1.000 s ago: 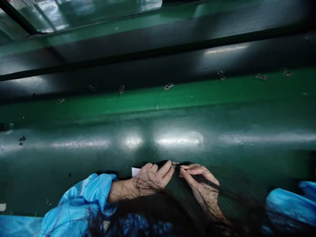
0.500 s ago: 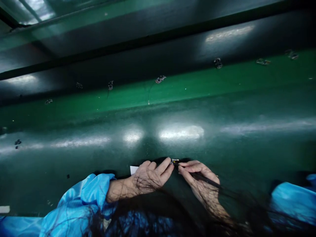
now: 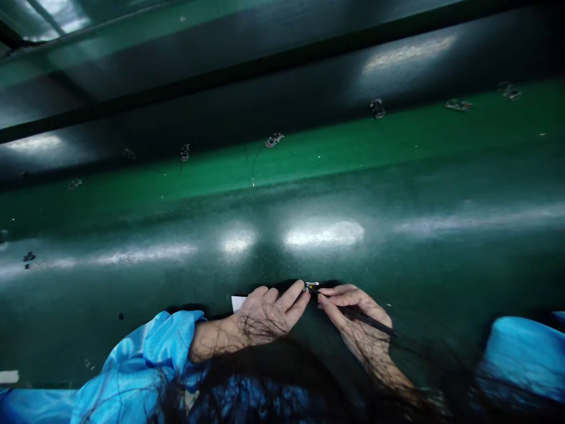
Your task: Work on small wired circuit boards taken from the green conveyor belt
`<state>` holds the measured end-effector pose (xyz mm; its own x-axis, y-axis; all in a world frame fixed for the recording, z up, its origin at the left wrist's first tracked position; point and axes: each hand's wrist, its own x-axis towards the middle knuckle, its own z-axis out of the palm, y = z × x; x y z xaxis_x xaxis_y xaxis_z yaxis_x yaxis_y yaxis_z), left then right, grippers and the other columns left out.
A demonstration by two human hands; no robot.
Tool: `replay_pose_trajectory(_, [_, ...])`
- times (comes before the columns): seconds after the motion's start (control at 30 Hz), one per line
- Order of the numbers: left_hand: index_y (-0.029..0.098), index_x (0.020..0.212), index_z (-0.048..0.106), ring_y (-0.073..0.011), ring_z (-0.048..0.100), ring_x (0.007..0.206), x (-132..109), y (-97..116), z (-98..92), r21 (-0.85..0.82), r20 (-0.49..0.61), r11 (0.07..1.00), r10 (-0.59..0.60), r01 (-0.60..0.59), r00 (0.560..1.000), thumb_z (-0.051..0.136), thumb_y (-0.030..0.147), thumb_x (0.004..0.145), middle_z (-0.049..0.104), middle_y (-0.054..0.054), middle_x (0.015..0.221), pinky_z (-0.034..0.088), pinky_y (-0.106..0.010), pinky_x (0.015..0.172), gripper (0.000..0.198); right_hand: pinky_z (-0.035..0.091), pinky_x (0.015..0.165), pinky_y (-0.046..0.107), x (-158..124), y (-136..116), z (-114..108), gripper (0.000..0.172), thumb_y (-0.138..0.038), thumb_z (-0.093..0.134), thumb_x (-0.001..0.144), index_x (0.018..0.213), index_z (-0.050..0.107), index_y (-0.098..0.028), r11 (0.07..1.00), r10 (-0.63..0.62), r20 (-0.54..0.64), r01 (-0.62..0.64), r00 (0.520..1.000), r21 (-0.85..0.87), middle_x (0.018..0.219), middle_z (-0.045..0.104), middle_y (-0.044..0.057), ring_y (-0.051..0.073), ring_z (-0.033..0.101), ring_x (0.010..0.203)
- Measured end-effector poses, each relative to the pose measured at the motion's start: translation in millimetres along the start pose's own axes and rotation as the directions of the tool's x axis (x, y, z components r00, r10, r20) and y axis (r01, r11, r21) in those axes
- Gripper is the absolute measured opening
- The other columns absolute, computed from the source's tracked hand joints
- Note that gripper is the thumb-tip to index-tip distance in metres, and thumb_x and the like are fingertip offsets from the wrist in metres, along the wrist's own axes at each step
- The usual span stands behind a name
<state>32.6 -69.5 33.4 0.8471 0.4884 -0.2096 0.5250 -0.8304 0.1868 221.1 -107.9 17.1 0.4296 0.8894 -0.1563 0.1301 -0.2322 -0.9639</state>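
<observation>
My left hand (image 3: 271, 311) is closed, thumb and forefinger pinching the left end of a small circuit board (image 3: 312, 284) close to the green work surface. Part of the board is hidden by the fingertips; a small yellow patch shows on it. My right hand (image 3: 359, 318) grips a slim black pen-like tool (image 3: 369, 321) between thumb and fingers. The tool's tip points left and meets the board, or comes very close to it. Its exact kind is not clear. Under the left hand, the corner of a white sheet (image 3: 237, 302) sticks out.
Beyond the worktop (image 3: 198, 224) runs a bright green strip (image 3: 309, 159) bearing several spaced small boards, one (image 3: 274, 139) trailing a thin wire. Small dark parts (image 3: 29, 257) lie at far left, with a white piece (image 3: 9, 377) below. A blue sleeve (image 3: 521, 356) shows at right.
The boards on the green strip have shifted left together. Both hands, the board and the tool stay almost in place.
</observation>
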Motion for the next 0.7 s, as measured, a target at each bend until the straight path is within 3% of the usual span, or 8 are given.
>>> replay_pose_trajectory(0.17, [0.024, 0.146, 0.052, -0.0161, 0.06, 0.067, -1.1, 0.4, 1.1, 0.027, -0.06, 1.0, -0.005, 0.006, 0.998, 0.042, 0.019, 0.098, 0.057, -0.006, 0.149, 0.042, -0.035, 0.055, 0.05, 0.057, 0.062, 0.02, -0.6, 0.7, -0.2, 0.015, -0.021, 0.072, 0.062, 0.059, 0.057, -0.021, 1.0, 0.009, 0.007, -0.009, 1.0, 0.01, 0.073, 0.068, -0.002, 0.01, 0.068, 0.066])
replay_pose_trajectory(0.4, [0.026, 0.149, 0.049, -0.0173, 0.06, 0.07, -3.5, 0.8, 6.1, 0.024, -0.025, 1.0, -0.012, 0.013, 1.0, 0.045, 0.015, 0.095, 0.052, -0.007, 0.154, 0.047, -0.036, 0.056, 0.055, 0.058, 0.062, 0.021, -0.7, -0.7, -0.8, 0.016, -0.02, 0.072, 0.061, 0.059, 0.057, -0.022, 1.0, 0.019, 0.015, -0.019, 1.0, 0.003, 0.073, 0.068, -0.002, 0.01, 0.068, 0.066])
replay_pose_trajectory(0.7, [0.02, 0.147, 0.05, -0.0165, 0.059, 0.068, -4.7, 1.1, 7.5, 0.056, -0.076, 0.998, 0.0, 0.005, 0.997, 0.042, 0.016, 0.097, 0.051, -0.007, 0.155, 0.046, -0.036, 0.055, 0.051, 0.057, 0.062, 0.021, -1.6, -1.3, -0.7, 0.016, -0.021, 0.072, 0.063, 0.059, 0.057, -0.021, 1.0, 0.009, 0.019, -0.009, 1.0, -0.006, 0.074, 0.068, -0.003, 0.01, 0.068, 0.065])
